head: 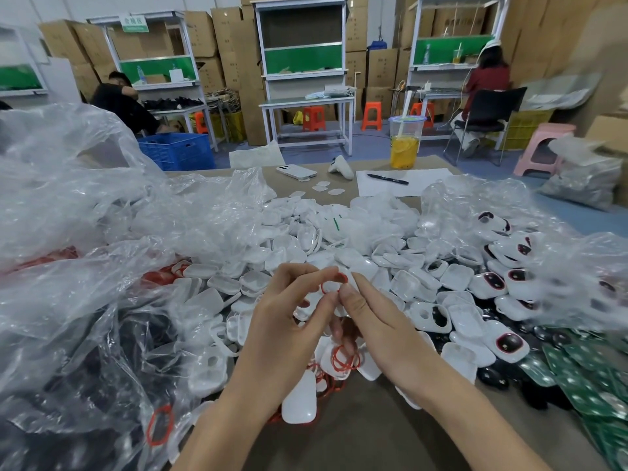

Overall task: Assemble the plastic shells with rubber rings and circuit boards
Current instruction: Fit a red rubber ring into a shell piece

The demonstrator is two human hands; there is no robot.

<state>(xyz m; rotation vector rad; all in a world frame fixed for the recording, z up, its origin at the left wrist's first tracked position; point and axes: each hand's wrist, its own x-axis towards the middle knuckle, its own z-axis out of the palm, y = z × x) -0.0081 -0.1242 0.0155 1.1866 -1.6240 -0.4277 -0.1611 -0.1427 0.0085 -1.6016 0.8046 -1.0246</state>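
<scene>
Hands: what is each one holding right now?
Left hand: pinches a red ring.
Right hand: pinches the same ring.

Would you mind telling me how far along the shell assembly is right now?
Done: a few shells at the right already carry a red ring and a dark insert. In hand: the left hand and right hand pinch one red rubber ring above the pile. Left: most white shells lie bare, beside loose rings and unused green circuit boards.

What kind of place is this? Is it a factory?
Most likely a small factory or assembly workshop: a big heap of white shells lies in front, boxes are stacked along the back wall, and workbenches stand before them.
</scene>
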